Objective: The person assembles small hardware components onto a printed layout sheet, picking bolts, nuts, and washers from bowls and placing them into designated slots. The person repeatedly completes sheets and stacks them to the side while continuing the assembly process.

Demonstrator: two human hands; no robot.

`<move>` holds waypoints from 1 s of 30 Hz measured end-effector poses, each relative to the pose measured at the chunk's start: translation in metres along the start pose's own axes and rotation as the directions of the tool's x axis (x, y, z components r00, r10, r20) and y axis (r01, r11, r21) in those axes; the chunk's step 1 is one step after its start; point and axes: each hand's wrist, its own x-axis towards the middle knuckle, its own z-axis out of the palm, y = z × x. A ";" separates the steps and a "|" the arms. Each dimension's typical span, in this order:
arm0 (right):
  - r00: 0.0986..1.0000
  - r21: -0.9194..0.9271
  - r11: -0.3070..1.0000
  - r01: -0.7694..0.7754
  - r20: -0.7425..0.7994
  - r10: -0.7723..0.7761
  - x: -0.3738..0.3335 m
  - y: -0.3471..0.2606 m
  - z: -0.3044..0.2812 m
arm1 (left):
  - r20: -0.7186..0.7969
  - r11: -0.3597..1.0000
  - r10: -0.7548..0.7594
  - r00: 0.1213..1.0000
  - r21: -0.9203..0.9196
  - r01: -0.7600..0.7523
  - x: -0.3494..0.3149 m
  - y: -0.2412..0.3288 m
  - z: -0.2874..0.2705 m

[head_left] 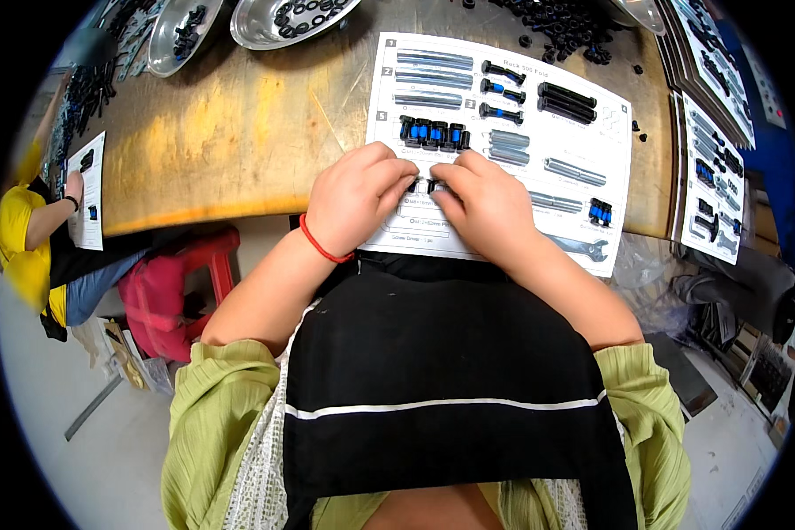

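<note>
Metal bowls [269, 40] holding small black pieces are standing at the far left, and a loose heap of black fasteners [565, 26] is lying beyond the printed sheet [583, 137]. To the right, a stack of sheets [691, 203] is hemming in that side. Metal tubes [433, 59], blue-banded bolts [435, 134] and a wrench [583, 247] are resting on the printed sheet, where the small black parts [432, 185] are sitting between the left hand [362, 194] and right hand [490, 203]. Fingertips are touching them; I cannot tell how firmly either grip is closing. The worn wooden table [238, 150] is carrying everything above a grey floor [79, 442]; a yellow-sleeved co-worker [18, 216] is working at far left, near a red stool [223, 274]. The printed sheet is reaching the near edge by the black apron [450, 344], while bare wood is stretching leftward.
</note>
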 end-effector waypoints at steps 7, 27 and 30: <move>1.000 0.078 0.997 -0.018 0.019 0.017 -0.011 -0.005 0.002 | 0.036 0.998 0.031 0.999 -0.057 -0.029 -0.008 0.010 0.006; 0.953 0.040 0.954 -0.298 -0.053 0.299 0.023 0.072 -0.071 | -0.007 0.956 -0.239 0.971 -0.177 0.234 0.045 0.001 -0.035; 0.880 -0.127 0.875 -0.467 -0.161 0.447 0.055 0.126 -0.106 | -0.022 0.995 -0.016 1.000 -0.101 0.013 0.113 -0.005 -0.027</move>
